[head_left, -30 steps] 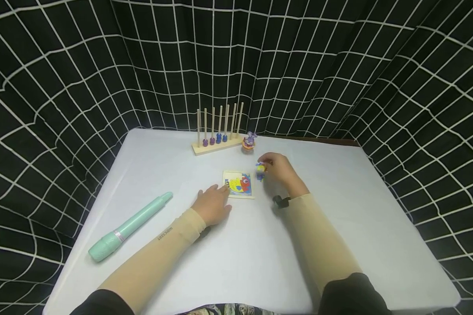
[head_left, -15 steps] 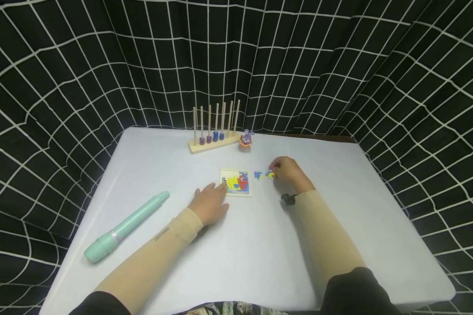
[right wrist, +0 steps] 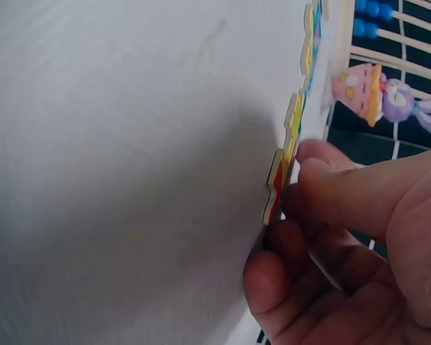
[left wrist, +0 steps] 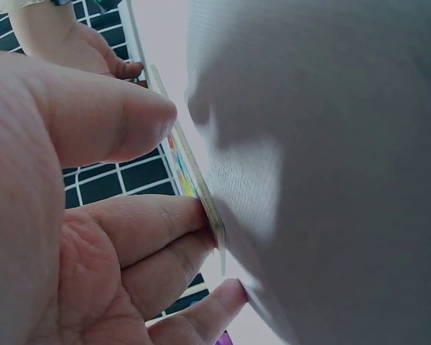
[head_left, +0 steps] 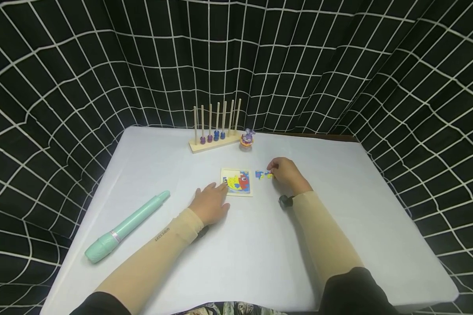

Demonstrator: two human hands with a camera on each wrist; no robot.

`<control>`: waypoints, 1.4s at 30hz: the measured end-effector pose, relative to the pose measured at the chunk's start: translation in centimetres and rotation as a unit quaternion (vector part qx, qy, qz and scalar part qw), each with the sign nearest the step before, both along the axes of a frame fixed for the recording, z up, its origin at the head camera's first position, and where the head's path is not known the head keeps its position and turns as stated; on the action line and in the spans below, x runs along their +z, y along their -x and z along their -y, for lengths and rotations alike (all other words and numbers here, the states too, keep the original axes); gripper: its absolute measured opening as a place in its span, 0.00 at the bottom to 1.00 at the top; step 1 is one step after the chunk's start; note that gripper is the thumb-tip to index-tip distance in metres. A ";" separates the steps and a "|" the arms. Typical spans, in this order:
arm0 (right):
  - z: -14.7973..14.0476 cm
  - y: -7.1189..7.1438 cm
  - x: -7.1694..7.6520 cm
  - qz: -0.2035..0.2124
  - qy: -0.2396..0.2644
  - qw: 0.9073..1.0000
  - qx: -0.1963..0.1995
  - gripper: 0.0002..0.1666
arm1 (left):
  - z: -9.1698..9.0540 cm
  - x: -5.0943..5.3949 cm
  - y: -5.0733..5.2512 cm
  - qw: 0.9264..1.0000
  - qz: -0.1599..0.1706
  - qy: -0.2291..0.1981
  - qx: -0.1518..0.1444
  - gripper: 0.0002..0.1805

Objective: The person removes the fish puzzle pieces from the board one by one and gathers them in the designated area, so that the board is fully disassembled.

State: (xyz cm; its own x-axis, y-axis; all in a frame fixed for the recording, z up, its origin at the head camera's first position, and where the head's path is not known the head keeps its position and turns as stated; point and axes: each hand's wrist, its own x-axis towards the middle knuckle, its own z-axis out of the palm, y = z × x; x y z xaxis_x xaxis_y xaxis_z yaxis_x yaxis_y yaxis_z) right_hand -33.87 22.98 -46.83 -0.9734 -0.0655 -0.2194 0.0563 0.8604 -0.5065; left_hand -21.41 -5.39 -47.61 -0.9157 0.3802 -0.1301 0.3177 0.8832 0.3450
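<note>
Right hand [head_left: 285, 170] pinches, I believe, the red piece [right wrist: 276, 185] on the tabletop [head_left: 358, 218], beside the other loose pieces [head_left: 259, 175]. Left hand [head_left: 209, 204], fingers spread, touches the board [head_left: 229, 173]. The fish [head_left: 242, 181] looks mostly laid; the board's upper left is bare, so these pieces seem left to place.

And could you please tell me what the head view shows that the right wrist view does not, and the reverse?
Only the head view: the left hand touching the puzzle board, both beige sleeves, and the long teal stick.

Only the right wrist view: the pale side edges of the puzzle pieces, seen low from the side.

Both: the right hand at those pieces, the purple rabbit-like figure, the wooden rack with blue beads, and the black grid cloth.
</note>
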 end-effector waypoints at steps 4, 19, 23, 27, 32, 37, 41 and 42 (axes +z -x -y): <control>1.2 -0.3 0.3 -0.041 0.003 0.999 0.024 0.15 | 0.0 0.2 0.0 1.000 0.000 0.002 0.002 0.34; 7.0 -1.9 0.4 -0.019 -0.072 0.982 0.175 0.13 | 0.0 -0.5 0.0 1.000 -0.002 -0.006 -0.001 0.34; 7.5 -1.8 0.6 -0.018 -0.087 0.980 0.179 0.12 | 0.0 -0.6 0.0 1.000 -0.006 -0.014 0.002 0.34; 7.9 -1.8 0.9 -0.015 -0.100 0.977 0.187 0.09 | -0.1 -0.2 0.0 1.000 0.009 -0.001 0.004 0.35; 8.0 -2.3 0.6 -0.034 -0.109 0.977 0.179 0.08 | -0.1 -2.4 0.8 1.000 -0.009 -0.004 -0.001 0.35; 8.1 -2.7 0.2 -0.052 -0.105 0.978 0.175 0.09 | 0.0 -1.2 0.4 1.000 -0.002 0.005 -0.001 0.35; 8.1 -2.6 0.0 -0.060 -0.094 0.979 0.172 0.07 | 0.0 -0.4 0.0 1.000 0.006 0.009 0.002 0.35; 8.1 -2.5 -0.1 -0.065 -0.092 0.979 0.171 0.07 | 0.0 -0.3 0.0 1.000 0.005 0.006 0.003 0.35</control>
State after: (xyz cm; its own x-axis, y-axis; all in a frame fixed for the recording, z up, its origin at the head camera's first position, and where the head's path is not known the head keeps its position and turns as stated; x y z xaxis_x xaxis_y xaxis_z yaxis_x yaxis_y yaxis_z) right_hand -31.33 14.87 -46.89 -0.9219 -0.3631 -0.1350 -0.3051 0.8953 -0.3244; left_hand -21.39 -5.36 -47.88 -0.9163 0.3738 -0.1440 0.3097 0.8890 0.3372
